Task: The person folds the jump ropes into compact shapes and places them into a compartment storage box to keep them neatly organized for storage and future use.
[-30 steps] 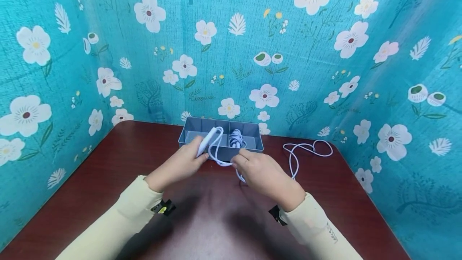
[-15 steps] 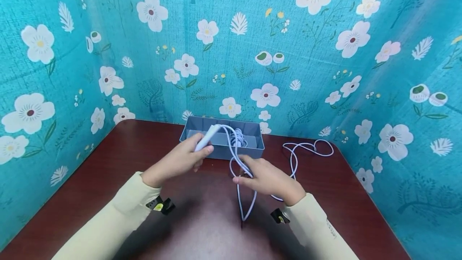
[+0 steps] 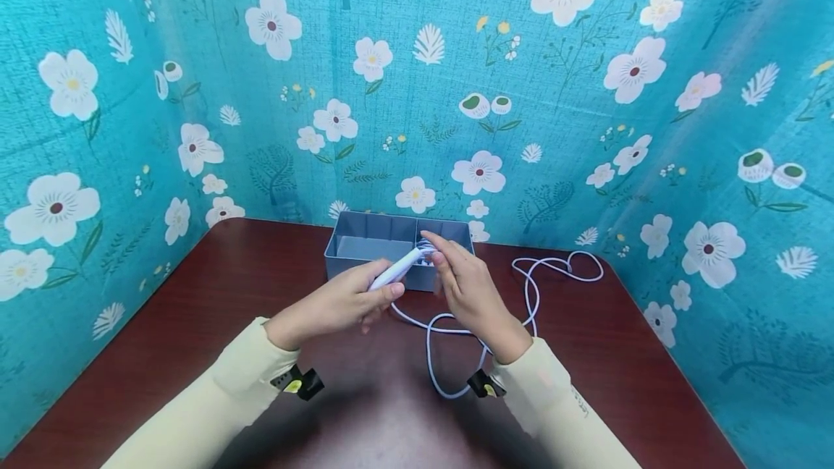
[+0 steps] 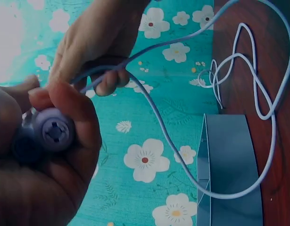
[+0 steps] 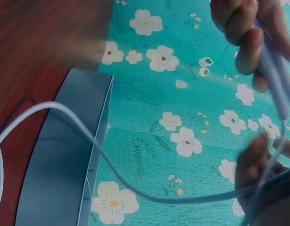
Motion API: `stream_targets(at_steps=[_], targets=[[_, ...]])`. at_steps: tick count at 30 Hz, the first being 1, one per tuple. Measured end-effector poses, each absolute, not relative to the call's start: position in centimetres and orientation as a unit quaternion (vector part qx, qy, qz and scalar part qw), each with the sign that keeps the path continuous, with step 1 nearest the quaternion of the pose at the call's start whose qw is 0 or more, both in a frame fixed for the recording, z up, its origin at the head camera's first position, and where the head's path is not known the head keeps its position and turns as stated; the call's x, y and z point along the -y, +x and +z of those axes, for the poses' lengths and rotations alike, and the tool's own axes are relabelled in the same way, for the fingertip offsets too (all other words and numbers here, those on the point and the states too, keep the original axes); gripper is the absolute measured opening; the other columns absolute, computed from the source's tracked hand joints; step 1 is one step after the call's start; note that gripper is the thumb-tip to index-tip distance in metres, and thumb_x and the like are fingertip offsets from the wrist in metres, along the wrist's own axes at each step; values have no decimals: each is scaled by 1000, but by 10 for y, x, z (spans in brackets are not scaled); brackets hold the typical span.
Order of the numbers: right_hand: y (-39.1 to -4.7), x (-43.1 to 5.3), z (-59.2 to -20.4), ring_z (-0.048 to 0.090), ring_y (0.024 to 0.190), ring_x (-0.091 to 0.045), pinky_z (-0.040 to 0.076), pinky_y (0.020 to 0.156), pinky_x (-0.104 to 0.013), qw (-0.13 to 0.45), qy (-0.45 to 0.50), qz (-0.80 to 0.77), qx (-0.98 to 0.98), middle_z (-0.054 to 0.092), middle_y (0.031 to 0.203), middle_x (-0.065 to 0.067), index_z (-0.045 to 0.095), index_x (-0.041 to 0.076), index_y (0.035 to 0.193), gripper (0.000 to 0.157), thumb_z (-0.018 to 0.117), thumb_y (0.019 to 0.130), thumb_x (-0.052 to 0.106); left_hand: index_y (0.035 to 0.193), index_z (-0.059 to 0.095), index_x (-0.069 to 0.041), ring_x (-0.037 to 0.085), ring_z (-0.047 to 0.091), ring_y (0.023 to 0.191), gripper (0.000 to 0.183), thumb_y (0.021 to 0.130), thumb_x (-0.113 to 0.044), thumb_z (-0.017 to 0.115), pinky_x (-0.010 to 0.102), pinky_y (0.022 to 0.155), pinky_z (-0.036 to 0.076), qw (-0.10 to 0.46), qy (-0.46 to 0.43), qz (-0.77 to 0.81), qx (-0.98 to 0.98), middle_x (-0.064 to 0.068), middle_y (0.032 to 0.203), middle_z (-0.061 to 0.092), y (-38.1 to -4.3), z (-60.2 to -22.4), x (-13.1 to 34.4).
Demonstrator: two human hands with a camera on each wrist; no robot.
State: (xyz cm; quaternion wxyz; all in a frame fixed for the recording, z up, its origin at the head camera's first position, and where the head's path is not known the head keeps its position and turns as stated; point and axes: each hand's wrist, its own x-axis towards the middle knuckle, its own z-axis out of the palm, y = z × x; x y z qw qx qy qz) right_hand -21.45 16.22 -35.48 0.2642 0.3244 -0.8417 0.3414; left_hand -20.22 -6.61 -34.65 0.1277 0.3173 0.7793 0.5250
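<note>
Right hand (image 3: 464,284) is up higher now, by the tips of the white handles (image 3: 397,268) | left hand (image 3: 345,297) grips the handles, mid frame; right fingers curl round the rope (image 4: 225,195) | handles are picked up, long rope loops are left loose, lower middle and right, outside the gray box (image 3: 340,266)

A glossy, dark reddish-brown wooden table (image 3: 215,273) carries a rectangular blue-grey divided bin (image 3: 343,267), near the middle of its far edge; a thin, pale lavender cord (image 3: 537,300) lies in loose curves towards the far right corner.
</note>
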Motion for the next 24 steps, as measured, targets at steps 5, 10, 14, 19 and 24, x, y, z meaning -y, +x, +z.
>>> stream_targets(at_steps=[5, 10, 14, 19, 24], targets=[[-217, -165, -353, 56, 83, -11, 49, 70, -30, 304, 333, 353, 820, 67, 103, -1, 63, 13, 129, 30, 51, 102, 18, 108, 52, -8, 20, 50, 52, 29, 99, -36, 54, 37, 48, 47, 145, 345, 527, -763, 16, 73, 53, -198, -343, 68], [-220, -173, -354, 58, 82, -13, 49, 70, -29, 291, 385, 381, 788, 65, 93, 0, 65, 12, 126, 33, 49, 102, 27, 107, 51, -7, 20, 48, 50, 23, 101, -30, 52, 35, 46, 46, 144, 376, 529, -747, 10, 65, 50, -195, -338, 74], [-222, -177, -361, 60, 115, -19, 48, 94, -37, 253, 413, 361, 797, 65, 124, -6, 60, 7, 133, 49, 38, 103, 40, 105, 51, -2, 21, 45, 48, 17, 103, -18, 47, 32, 43, 44, 129, 394, 592, -692, 13, 69, 48, -190, -330, 79], [-219, -177, -367, 50, 127, -21, 42, 99, -41, 229, 411, 339, 814, 53, 139, -8, 51, 7, 141, 49, 36, 105, 37, 106, 49, 4, 17, 43, 47, 24, 104, -19, 44, 29, 43, 43, 102, 376, 664, -638, 14, 73, 46, -183, -322, 79], [-218, -176, -367, 63, 85, -15, 54, 72, -28, 288, 403, 315, 810, 67, 99, -6, 54, 7, 139, 41, 46, 104, 27, 109, 47, 5, 14, 43, 49, 29, 104, -23, 45, 27, 43, 43, 46, 317, 709, -629, 14, 76, 46, -185, -324, 77]])
